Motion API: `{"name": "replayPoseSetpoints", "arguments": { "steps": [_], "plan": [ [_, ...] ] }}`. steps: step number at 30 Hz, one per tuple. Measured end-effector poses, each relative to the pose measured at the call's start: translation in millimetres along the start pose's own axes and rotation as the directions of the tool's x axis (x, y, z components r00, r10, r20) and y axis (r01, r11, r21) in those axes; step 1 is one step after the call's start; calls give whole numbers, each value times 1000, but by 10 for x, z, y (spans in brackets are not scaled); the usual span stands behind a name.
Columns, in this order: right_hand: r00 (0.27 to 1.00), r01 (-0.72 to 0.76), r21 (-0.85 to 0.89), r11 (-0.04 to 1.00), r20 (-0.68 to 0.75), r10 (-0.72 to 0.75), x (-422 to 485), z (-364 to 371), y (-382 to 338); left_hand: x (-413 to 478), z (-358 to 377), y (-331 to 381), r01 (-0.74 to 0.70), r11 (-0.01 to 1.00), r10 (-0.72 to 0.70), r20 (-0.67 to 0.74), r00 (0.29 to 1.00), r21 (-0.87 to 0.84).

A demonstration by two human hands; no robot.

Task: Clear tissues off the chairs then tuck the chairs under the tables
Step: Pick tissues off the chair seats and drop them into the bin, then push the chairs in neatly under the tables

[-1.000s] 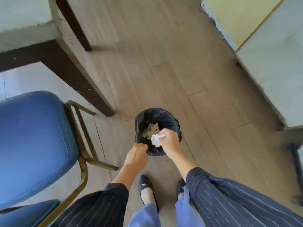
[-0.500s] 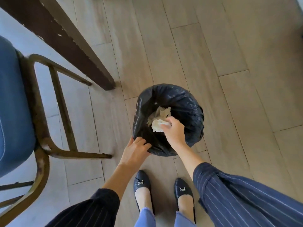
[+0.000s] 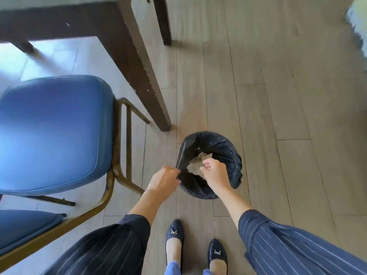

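A small bin lined with a black bag (image 3: 223,142) stands on the wooden floor in front of my feet. Crumpled pale tissues (image 3: 195,165) lie inside it. My left hand (image 3: 163,180) pinches the bag's left rim. My right hand (image 3: 215,172) hovers over the bin's opening with its fingers loosely spread, and no tissue shows in it. A blue padded chair (image 3: 53,133) with a brass-coloured frame stands to the left, pulled out from the dark wooden table (image 3: 59,20). No tissue is visible on its seat.
The dark table leg (image 3: 147,80) comes down just left of the bin. Part of a second blue chair (image 3: 21,227) shows at the lower left. Another table's leg (image 3: 163,22) stands at the top. A pale surface (image 3: 357,24) is at the far right.
The white tissue held in my right hand has dropped into the bin and the fingers have loosened. My head has lifted, bringing the blue chair's seat back into view.
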State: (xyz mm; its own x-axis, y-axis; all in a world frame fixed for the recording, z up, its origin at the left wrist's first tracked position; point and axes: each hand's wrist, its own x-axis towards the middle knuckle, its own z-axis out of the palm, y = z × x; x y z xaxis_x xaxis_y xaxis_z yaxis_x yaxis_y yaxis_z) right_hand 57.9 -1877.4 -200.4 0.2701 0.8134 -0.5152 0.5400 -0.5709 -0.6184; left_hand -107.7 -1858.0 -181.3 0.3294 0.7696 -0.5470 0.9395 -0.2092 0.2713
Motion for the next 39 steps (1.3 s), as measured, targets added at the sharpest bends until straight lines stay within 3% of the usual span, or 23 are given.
{"name": "replayPoseSetpoints", "arguments": {
  "steps": [6,10,15,19,22,24,27,29,30,31,33,36,39],
  "plan": [
    [971,206,-21,978,130,-201,-804,-760,-1534,-968,-1687,78,116,993,-112,-159,981,17],
    [856,490,-76,868,230,-463,-1502,-1171,-2724,-1909,-2828,-7,200,977,-181,-219,959,69],
    [699,701,-115,704,305,-646,-2406,-1336,-3923,-3223,-3772,-435,380,925,-366,-306,879,-14],
    [608,775,-100,624,390,-692,-3099,-1029,-4376,-4204,-4002,-873,526,846,-524,-318,790,-86],
    [548,803,-51,594,455,-702,-3662,-680,-4494,-4795,-3840,-1377,618,768,-640,-194,743,-166],
    [539,801,-31,597,472,-698,-4031,-426,-4512,-5103,-3677,-1677,584,781,-621,-173,764,-223],
    [574,770,-41,637,481,-662,-4472,28,-4472,-5407,-3416,-1966,438,801,-560,-253,789,-408],
    [635,759,-110,642,341,-693,-4659,333,-4360,-5458,-3260,-2150,323,822,-516,-372,772,-469],
    [646,763,-173,623,177,-743,-4721,467,-4283,-5467,-3211,-2232,267,848,-473,-426,771,-458],
    [609,771,-243,589,9,-793,-4772,567,-4209,-5461,-3165,-2318,216,870,-432,-473,768,-443],
    [496,769,-363,526,-179,-850,-4798,698,-4112,-5450,-3116,-2466,145,878,-398,-528,750,-456],
    [429,734,-448,510,-277,-860,-4750,753,-4111,-5438,-3053,-2734,53,853,-393,-572,720,-519],
    [392,704,-495,509,-327,-860,-4729,796,-4126,-5417,-3022,-2946,-27,883,-308,-623,719,-468]
  ]
}}
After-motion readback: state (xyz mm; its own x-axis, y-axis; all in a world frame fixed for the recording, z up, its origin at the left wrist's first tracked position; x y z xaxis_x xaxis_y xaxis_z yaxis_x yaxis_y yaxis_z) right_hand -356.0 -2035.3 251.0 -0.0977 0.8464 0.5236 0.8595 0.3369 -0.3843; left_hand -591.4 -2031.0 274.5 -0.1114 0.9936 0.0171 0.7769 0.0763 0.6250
